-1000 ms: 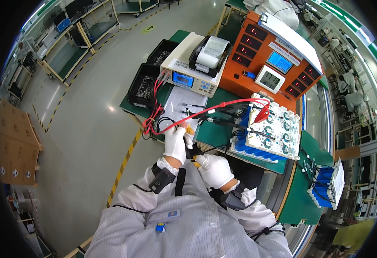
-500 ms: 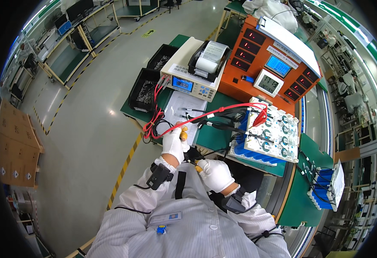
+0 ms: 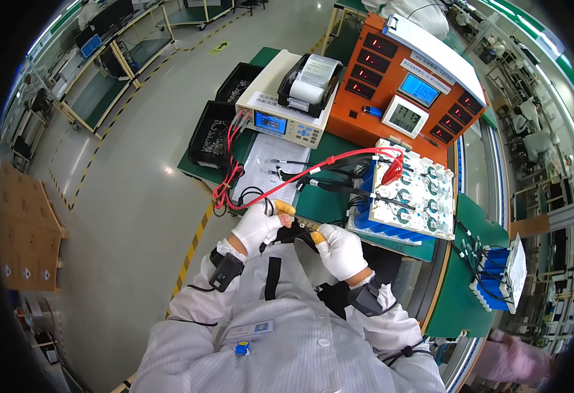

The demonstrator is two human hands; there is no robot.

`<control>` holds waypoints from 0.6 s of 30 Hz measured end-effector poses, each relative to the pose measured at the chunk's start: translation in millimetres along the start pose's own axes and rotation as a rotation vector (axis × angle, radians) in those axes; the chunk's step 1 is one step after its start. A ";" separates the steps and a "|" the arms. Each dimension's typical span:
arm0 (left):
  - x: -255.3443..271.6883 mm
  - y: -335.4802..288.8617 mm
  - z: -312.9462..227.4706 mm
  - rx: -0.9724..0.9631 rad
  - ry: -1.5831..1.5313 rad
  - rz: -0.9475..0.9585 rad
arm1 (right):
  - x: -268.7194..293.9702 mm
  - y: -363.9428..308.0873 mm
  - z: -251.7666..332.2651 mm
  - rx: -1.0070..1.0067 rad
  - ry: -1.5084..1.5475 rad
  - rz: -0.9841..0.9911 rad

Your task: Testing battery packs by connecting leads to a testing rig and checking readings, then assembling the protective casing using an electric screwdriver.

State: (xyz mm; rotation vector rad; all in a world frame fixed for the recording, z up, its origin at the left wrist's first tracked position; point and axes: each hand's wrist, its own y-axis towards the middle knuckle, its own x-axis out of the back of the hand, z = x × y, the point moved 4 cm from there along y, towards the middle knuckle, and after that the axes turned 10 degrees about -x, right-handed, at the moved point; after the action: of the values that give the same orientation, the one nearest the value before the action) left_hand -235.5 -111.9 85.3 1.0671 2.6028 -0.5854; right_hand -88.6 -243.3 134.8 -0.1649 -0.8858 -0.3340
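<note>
My left hand (image 3: 255,227), in a white glove with yellow finger covers, is closed in a pinch at the front edge of the bench. Just to its right, my right hand (image 3: 341,251), gloved the same way, pinches a thin black cable (image 3: 298,233) that stretches between the two hands. The fingertips partly hide the cable's ends. Past my left hand runs a red test lead (image 3: 313,171), from the bench meter (image 3: 280,124) to the top of a battery pack (image 3: 424,190) with a white plate and blue cells. Black leads (image 3: 329,185) reach leftward from the pack.
A printed sheet (image 3: 267,157) lies under the leads. Two black bins (image 3: 210,139) of small metal parts stand at the left. Behind the pack is an orange tester (image 3: 365,111) with red displays. A second blue-celled pack (image 3: 496,278) sits at the right on a green surface (image 3: 457,304).
My hands have risen a little and moved slightly apart, with the black cable now stretched between them. A blurred person in pink has appeared at the lower right.
</note>
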 end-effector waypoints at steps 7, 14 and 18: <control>-3.7 3.1 10.3 -0.021 -0.008 0.061 | -1.5 6.3 1.6 0.016 -0.059 0.005; -2.0 5.4 11.2 -0.052 0.266 0.037 | -15.1 19.5 6.7 0.108 -0.098 -0.021; -9.8 -4.3 15.0 -0.078 0.381 0.034 | -20.3 11.2 4.0 0.198 -0.165 -0.043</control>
State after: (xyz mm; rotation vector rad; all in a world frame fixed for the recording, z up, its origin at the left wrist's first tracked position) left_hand -230.4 -127.6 77.0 1.3034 2.8896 -0.2910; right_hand -99.4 -227.3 121.4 0.0095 -1.0811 -0.2731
